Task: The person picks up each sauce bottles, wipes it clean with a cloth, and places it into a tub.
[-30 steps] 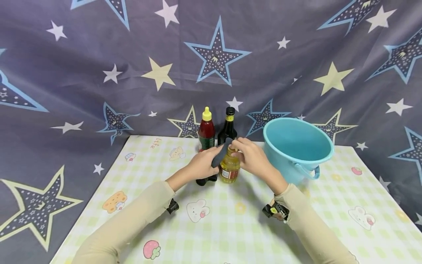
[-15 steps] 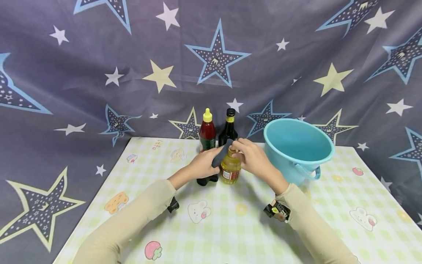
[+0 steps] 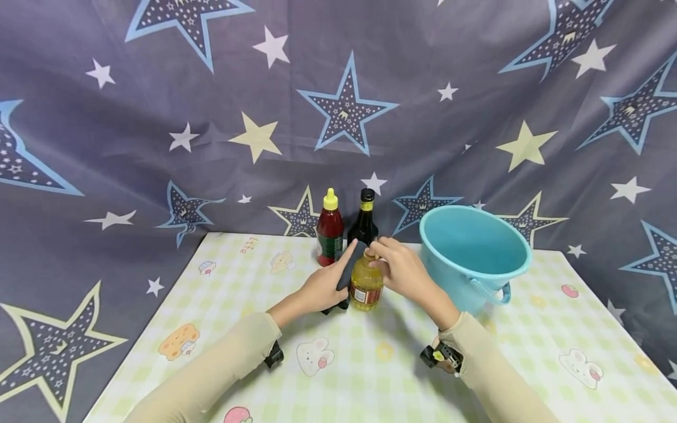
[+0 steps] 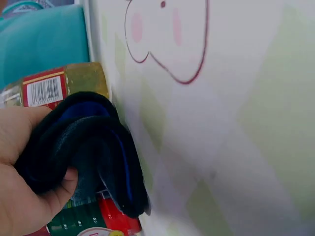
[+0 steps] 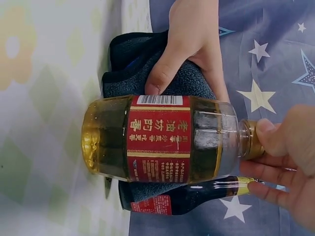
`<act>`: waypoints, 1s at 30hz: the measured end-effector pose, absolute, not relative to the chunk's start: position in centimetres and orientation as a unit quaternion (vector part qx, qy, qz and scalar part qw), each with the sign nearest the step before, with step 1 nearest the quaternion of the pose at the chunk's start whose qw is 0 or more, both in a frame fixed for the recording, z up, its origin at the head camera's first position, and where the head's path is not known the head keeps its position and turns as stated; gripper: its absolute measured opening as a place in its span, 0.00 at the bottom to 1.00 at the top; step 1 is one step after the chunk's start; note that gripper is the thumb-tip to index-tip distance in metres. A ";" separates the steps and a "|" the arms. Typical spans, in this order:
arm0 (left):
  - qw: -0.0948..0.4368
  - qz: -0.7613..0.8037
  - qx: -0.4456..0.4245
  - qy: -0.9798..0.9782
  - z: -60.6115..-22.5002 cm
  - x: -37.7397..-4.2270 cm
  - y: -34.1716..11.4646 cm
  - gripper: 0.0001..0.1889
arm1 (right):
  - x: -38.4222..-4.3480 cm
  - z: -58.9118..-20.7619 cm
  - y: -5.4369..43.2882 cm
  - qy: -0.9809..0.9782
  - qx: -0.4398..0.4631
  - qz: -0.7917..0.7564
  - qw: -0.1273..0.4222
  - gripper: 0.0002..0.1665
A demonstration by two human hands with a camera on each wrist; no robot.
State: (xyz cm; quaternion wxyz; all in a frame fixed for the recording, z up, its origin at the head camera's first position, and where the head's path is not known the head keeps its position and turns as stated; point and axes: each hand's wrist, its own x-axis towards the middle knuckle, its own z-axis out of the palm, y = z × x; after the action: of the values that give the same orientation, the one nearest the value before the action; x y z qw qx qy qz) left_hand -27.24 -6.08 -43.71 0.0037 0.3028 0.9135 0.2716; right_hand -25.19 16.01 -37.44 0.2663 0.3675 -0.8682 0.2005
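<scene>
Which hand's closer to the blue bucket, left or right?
Right. The right hand, pinching the cap of the oil bottle, is just left of the bucket in the head view; the left hand, holding the dark cloth, is farther left, past the bottle.

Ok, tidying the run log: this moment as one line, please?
left hand: holds dark folded fabric cloth | right hand: pinches round gold cap | clear red-labelled bottle of yellow liquid: upright, cloth beside
</scene>
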 end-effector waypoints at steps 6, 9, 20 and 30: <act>-0.007 0.249 0.303 0.920 -43.3 -27.0 -5.9 0.57 | -25.1 -37.3 16.1 -0.865 0.367 0.200 0.278 0.09; -0.005 0.229 0.300 0.926 -42.9 -27.2 -5.9 0.56 | -25.2 -37.0 16.0 -0.864 0.368 0.200 0.280 0.09; 0.009 0.170 0.291 0.941 -43.4 -27.3 -5.9 0.55 | -25.0 -37.3 15.8 -0.868 0.365 0.202 0.270 0.08; 0.050 0.132 0.289 0.947 -43.5 -28.2 -5.8 0.52 | -25.3 -37.6 16.0 -0.869 0.363 0.203 0.269 0.08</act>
State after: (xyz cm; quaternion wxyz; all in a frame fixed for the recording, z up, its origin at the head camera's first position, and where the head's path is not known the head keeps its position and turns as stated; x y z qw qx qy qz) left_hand -28.20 -5.76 -43.47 0.0503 0.2887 0.9470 0.1318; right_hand -25.30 15.97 -37.65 0.2692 0.3632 -0.8685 0.2033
